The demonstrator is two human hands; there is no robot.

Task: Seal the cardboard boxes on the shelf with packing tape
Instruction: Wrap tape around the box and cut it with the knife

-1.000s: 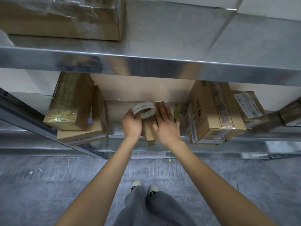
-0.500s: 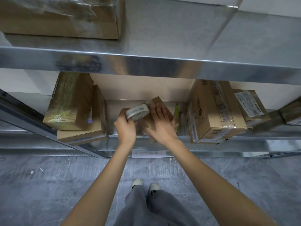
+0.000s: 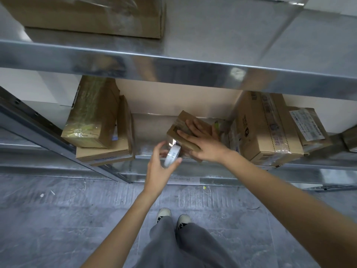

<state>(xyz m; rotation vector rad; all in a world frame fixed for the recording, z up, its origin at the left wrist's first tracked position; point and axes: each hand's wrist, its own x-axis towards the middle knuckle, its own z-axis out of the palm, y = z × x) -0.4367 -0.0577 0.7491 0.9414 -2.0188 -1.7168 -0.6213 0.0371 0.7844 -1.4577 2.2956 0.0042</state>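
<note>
A small cardboard box [image 3: 179, 122] lies tilted on the middle of the lower metal shelf [image 3: 150, 153]. My right hand [image 3: 202, 141] lies flat on its top with the fingers spread. My left hand [image 3: 160, 165] grips a white roll of packing tape [image 3: 172, 154] just off the box's near left corner, at the shelf's front edge. A clear strip of tape seems to run from the roll up to the box.
Two stacked boxes [image 3: 96, 120] stand on the left of the shelf and larger printed boxes [image 3: 268, 130] on the right. The upper shelf [image 3: 193, 60] overhangs, with a wrapped box [image 3: 92, 14] on it. A green pen [image 3: 216, 125] lies behind the small box. Grey floor lies below.
My left hand has carried the tape roll down from above the box to its near left corner. The box has turned and shifted right under my right hand.
</note>
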